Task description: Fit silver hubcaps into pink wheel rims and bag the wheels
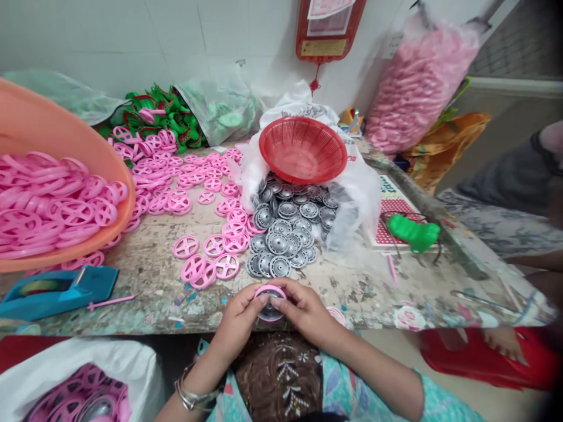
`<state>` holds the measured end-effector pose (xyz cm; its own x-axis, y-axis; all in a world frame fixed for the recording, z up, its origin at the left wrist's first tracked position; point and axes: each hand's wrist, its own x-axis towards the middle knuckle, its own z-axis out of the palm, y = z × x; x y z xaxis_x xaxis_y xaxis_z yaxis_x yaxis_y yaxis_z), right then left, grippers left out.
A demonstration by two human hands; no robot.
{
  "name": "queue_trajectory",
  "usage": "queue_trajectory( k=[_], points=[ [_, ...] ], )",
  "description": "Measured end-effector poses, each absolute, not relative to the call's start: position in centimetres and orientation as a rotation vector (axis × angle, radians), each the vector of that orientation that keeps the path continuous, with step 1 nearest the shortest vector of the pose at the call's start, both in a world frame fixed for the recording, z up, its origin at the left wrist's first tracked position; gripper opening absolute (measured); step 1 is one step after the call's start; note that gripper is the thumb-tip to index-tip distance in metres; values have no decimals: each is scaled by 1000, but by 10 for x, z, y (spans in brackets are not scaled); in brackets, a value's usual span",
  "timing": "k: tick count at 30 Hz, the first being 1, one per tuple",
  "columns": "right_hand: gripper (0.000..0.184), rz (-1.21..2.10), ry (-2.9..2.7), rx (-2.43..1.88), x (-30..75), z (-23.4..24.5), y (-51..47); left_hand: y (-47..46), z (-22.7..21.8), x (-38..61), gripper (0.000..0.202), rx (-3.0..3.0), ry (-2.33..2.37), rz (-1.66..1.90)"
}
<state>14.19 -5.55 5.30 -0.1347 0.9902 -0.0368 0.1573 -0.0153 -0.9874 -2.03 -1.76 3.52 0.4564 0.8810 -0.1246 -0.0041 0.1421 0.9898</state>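
My left hand (240, 319) and my right hand (305, 313) meet at the table's near edge, both closed around one toy wheel (270, 303), a pink spoked ring with a grey metallic hubcap in it. Just beyond the hands lies a heap of grey hubcaps (285, 234) spilling from a white plastic bag (360, 193). Loose pink spoked wheels (211, 258) are scattered to the left of the heap. A bracelet sits on my left wrist.
An orange basin (65, 135) of pink rings tilts at the left. A red mesh basket (302, 149) rests on the bag. A blue tape dispenser (57, 290) lies at front left, a green toy part (413, 233) at right. Another person sits at far right. A white bag (88, 375) with assembled wheels is below left.
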Motion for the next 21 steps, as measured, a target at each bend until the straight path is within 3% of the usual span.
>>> queue_trajectory(
  k=[6, 10, 17, 21],
  points=[
    [30, 1426, -1244, -1284, 138, 44, -56, -16, 33, -21, 22, 1286, 922, 754],
    [33, 1543, -1127, -1210, 135, 36, -51, -17, 36, -23, 30, 1322, 1054, 686],
    [41, 1767, -679, -907, 128, 30, -41, -15, 28, -21, 34, 1164, 1021, 893],
    [41, 1784, -720, -972, 128, 27, -42, -16, 26, -22, 33, 1100, 1024, 871]
  ],
)
